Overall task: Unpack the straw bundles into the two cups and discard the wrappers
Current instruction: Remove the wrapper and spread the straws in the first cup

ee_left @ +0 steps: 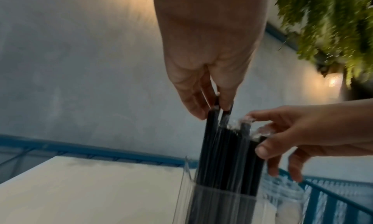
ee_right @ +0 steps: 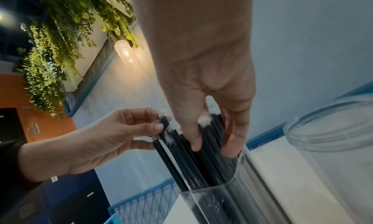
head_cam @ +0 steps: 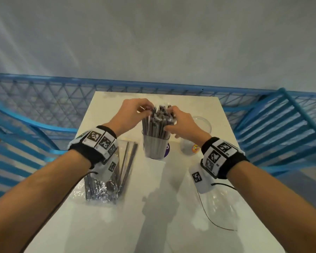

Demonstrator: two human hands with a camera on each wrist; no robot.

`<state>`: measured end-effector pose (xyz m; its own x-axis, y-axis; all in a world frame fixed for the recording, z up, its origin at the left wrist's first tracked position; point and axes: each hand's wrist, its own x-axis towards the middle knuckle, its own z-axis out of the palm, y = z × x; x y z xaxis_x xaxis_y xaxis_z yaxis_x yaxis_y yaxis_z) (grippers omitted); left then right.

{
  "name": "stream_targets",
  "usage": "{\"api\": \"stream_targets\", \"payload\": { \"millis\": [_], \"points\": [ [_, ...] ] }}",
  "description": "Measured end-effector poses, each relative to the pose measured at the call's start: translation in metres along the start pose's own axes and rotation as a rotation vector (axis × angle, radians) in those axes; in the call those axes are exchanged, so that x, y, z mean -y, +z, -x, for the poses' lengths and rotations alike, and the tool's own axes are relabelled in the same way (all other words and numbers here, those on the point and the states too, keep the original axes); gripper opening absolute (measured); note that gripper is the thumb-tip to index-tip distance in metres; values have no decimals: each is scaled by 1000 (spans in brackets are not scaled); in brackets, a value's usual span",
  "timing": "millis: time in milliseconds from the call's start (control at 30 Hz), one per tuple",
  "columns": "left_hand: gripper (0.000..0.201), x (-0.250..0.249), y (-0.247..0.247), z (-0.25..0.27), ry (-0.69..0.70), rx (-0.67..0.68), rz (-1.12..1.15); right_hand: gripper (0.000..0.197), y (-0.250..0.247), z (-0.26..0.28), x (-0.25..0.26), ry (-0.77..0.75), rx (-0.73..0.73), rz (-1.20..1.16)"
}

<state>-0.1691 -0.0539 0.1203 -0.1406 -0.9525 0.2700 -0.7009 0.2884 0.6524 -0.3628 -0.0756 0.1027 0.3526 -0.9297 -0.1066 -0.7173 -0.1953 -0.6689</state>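
A clear cup (head_cam: 155, 149) stands mid-table, packed with upright black straws (head_cam: 158, 123) whose tips carry crinkled clear film. My left hand (head_cam: 148, 111) pinches the tips of a straw or two at the bundle's left top; the left wrist view shows this left hand (ee_left: 214, 109) from close by. My right hand (head_cam: 170, 118) grips the bundle from the right, thumb in front. In the right wrist view the right hand (ee_right: 214, 147) has its fingers curled on the straws (ee_right: 201, 167). A second clear cup (head_cam: 201, 131), to the right, holds no straws. A wrapped straw bundle (head_cam: 108, 179) lies on the left.
The white table (head_cam: 153, 216) ends at a blue lattice rail (head_cam: 62, 99) behind. Blue slatted chairs (head_cam: 281, 132) flank both sides. A limp clear wrapper (head_cam: 219, 207) lies near my right forearm. A round purple sticker (head_cam: 167, 148) and a small colourful disc (head_cam: 196, 148) lie near the cups.
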Motion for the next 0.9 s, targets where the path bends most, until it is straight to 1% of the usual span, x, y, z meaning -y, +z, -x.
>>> {"api": "stream_targets", "payload": {
  "millis": [33,67,100,167,200,233,300,333,367,400,433,500,533,567,600,633,667,700,733,767,800,833,900],
  "points": [
    [14,1,-1,-1,0,-60,17,54,-3,-3,3,-15,-33,14],
    [12,3,-2,-2,-3,-123,33,45,-6,-6,6,-34,-52,23],
    [13,6,-3,-2,-4,-180,45,40,-10,-8,7,-52,-66,36],
    [18,13,0,1,8,-233,25,40,-13,-13,8,-94,-92,84],
    [21,17,4,3,13,-228,-19,42,-13,-16,7,-110,-104,96],
    [24,22,10,6,24,-194,-77,45,-11,-18,6,-112,-109,89],
    [27,31,27,11,42,-60,-170,48,-7,-20,3,-96,-85,75],
    [30,33,34,14,31,12,-192,49,-5,-20,2,-94,-55,89],
    [33,35,38,17,10,52,-197,51,-4,-19,1,-102,-25,108],
    [35,37,40,18,-5,45,-181,53,-5,-18,0,-113,-12,119],
    [35,38,37,17,-20,-2,-150,55,-8,-18,0,-122,-20,119],
    [37,35,25,16,-75,-123,-32,56,-18,-16,-1,-137,-89,110],
    [39,31,18,16,-86,-158,26,54,-23,-15,-2,-144,-146,101],
    [41,26,13,17,-69,-173,44,47,-28,-12,-3,-151,-213,78],
    [42,20,10,19,-26,-170,14,38,-31,-8,-4,-149,-271,42],
    [43,13,11,22,33,-151,-52,27,-31,-3,-4,-151,-298,-3],
    [45,8,15,24,95,-118,-142,16,-28,2,-3,-157,-279,-32],
    [47,4,22,26,142,-72,-250,9,-22,7,-3,-173,-222,-34],
    [48,2,30,27,167,-15,-357,11,-13,10,-3,-200,-151,1],
    [47,3,38,26,168,40,-432,17,-4,11,-5,-240,-83,66],
    [42,4,43,24,153,68,-454,21,6,10,-9,-281,-43,136],
    [35,4,44,22,126,69,-422,21,12,8,-13,-310,-33,188],
    [25,6,40,18,85,23,-270,14,14,3,-18,-312,-63,212]
  ]
}}
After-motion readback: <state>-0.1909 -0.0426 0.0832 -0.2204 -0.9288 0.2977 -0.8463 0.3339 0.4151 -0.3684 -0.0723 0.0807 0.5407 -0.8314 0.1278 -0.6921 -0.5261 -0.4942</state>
